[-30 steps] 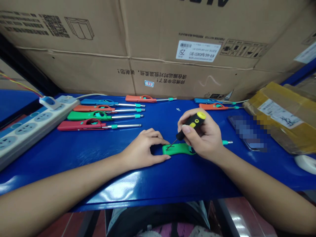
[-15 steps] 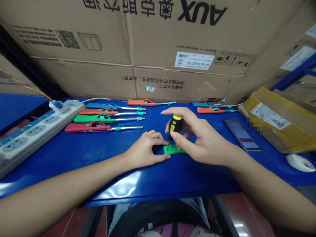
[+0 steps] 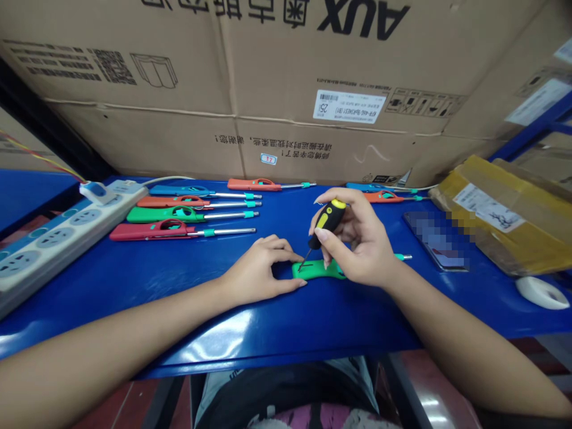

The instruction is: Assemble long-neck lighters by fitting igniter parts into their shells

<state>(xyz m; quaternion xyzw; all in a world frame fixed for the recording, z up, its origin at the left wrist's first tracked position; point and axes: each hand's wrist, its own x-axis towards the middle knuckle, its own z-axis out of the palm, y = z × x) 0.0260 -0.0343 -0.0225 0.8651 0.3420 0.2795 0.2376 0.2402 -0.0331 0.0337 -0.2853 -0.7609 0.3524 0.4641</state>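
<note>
A green long-necked gas lighter (image 3: 318,270) lies flat on the blue table in front of me, its metal tip poking out beyond my right wrist. My left hand (image 3: 259,269) steadies the handle end of it between thumb and fingers. In my right hand (image 3: 364,241) is a black and yellow screwdriver (image 3: 329,220), gripped by the handle and leaning to the right. The thin shaft comes down to the lighter's handle end. Whether its tip sits in a screw is too small to make out. My right hand covers part of the lighter's middle.
Left lie a red lighter (image 3: 138,231) and several others; an orange lighter (image 3: 252,185) is farther back. Another orange lighter (image 3: 378,197) is behind my right hand. A power strip (image 3: 67,235), phone (image 3: 435,244), yellow-taped parcel (image 3: 487,208) and cardboard box (image 3: 277,77) surround the work area.
The screwdriver handle has tipped over to the right, and my right hand has turned with it. My left hand stays on the green lighter. The view has shifted slightly.
</note>
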